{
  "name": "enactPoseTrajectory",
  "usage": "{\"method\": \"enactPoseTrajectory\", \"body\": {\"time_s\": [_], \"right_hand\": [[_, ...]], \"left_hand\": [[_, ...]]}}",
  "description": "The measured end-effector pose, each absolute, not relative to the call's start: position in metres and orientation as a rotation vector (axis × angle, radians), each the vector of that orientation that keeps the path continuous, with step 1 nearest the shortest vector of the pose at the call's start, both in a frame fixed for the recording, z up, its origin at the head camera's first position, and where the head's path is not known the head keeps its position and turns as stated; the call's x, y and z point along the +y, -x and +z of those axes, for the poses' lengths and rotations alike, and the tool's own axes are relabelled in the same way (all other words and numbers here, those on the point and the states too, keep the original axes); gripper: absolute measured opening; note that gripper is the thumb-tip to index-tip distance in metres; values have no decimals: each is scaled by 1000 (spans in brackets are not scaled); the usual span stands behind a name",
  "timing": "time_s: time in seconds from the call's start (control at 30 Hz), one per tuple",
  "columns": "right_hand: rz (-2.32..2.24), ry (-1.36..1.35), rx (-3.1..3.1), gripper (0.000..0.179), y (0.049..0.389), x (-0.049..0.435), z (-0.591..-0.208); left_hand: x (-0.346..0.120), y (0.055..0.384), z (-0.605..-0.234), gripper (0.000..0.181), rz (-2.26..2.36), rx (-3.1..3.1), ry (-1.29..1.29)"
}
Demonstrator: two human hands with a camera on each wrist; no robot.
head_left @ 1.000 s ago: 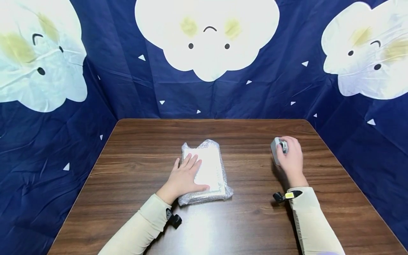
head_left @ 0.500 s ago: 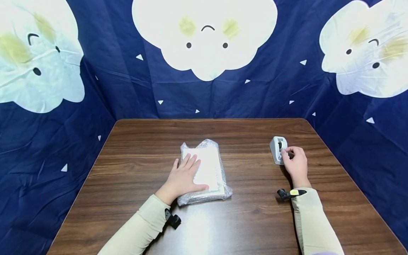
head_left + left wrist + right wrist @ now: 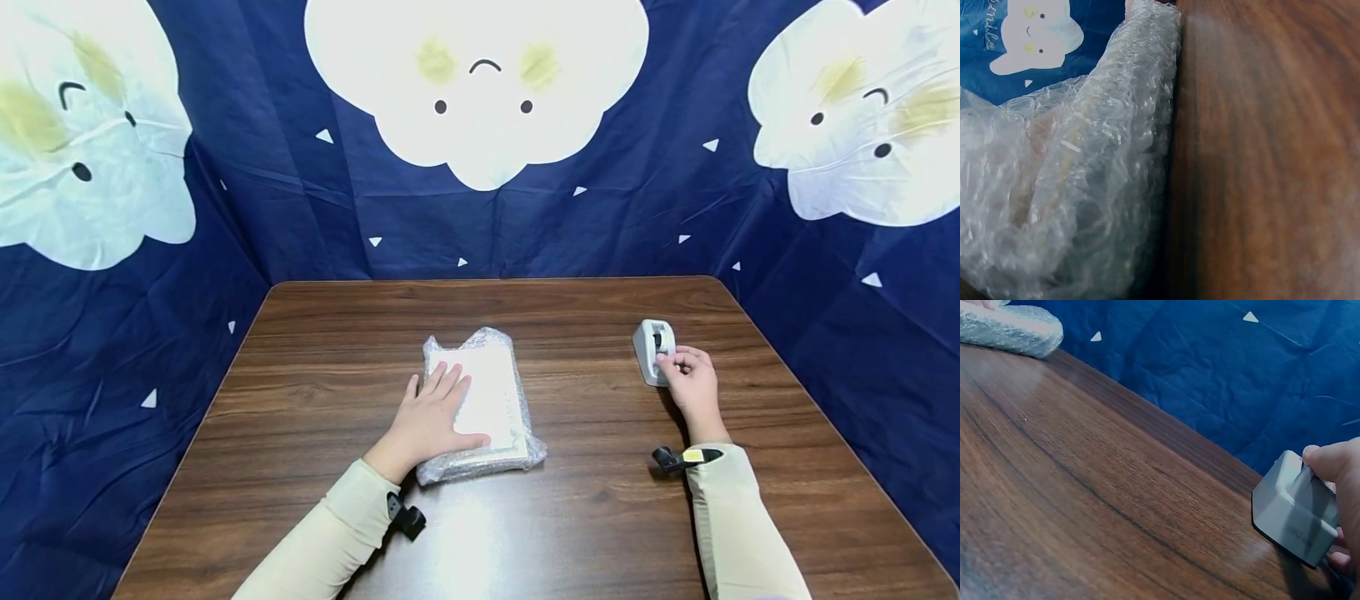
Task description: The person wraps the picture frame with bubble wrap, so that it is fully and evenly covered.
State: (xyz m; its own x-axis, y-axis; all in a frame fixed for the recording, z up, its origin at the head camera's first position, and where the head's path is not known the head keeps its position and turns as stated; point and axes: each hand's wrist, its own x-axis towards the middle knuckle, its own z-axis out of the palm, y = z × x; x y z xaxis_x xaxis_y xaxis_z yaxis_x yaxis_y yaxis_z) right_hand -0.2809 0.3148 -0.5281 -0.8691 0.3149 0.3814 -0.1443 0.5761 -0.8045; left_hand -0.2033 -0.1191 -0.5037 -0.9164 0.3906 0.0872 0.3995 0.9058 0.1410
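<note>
A flat white rectangular item in bubble wrap point(image 3: 487, 392) lies on the table left of centre. My left hand point(image 3: 431, 417) rests on it with fingers spread and straight. In the left wrist view the bubble wrap point(image 3: 1116, 137) fills the left half, hiding most of the hand. A small grey tape dispenser point(image 3: 651, 358) stands at the right. My right hand point(image 3: 693, 392) is at its front end, thumb and forefinger pinched together at the tape. In the right wrist view the thumb point(image 3: 1332, 456) lies by the dispenser's serrated edge, other fingers beyond it; the clear tape itself hardly shows.
Under everything is a dark wood-grain table point(image 3: 345, 333). Blue curtains point(image 3: 300, 208) printed with white clouds hang close behind and along both sides. Each wrist wears a strapped black camera, such as the right one point(image 3: 666, 458).
My right hand has moved from around the tape dispenser back to its front end, thumb and forefinger now pinching there. My left hand has stayed on the wrapped item.
</note>
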Motion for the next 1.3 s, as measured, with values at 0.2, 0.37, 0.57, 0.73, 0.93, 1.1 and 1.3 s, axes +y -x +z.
{"method": "enactPoseTrajectory", "body": {"time_s": [0.2,0.37,0.57,0.73,0.93,1.1,1.3], "right_hand": [[1273,148,-2268,29,280,311,-527],[1349,269,-2214,33,280,305,-526],[1425,475,-2196,36,276,297,-519],[1435,566,-2268,39,273,295,-510],[1551,681,-2304,41,268,293,-501],[1555,687,-2264,37,262,291,-501],[1738,637,-2072,29,250,287,-508]], "left_hand": [[-119,202,-503,106,-248,-3013,626],[-119,202,-504,106,-261,-3020,623],[-119,202,-505,105,-250,-3034,609],[-119,202,-505,105,-261,-3036,609],[-119,203,-505,106,-240,-3030,608],[-118,203,-506,106,-253,-3021,613],[-119,203,-507,105,-263,-3027,608]]}}
